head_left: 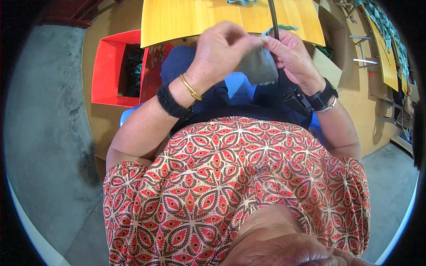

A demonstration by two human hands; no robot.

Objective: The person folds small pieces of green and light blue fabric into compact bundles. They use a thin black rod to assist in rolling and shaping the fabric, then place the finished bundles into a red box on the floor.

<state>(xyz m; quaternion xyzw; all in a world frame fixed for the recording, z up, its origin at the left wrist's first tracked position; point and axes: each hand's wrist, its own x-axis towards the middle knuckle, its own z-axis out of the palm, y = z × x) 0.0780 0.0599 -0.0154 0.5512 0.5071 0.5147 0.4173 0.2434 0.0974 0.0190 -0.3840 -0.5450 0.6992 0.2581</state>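
Table of yellow wood stands before a seated person, a red box at its left. By the near edge, the left hand bunches its fingertips at the top of a grey-green cloth, its hold impossible to tell; the right hand pinches the hanging cloth between thumb and fingers. A gold bangle rings the left wrist.

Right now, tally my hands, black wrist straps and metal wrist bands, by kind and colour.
Hands: 2
Black wrist straps: 2
Gold-coloured bangle: 1
Silver-coloured band: 1
Total: 6
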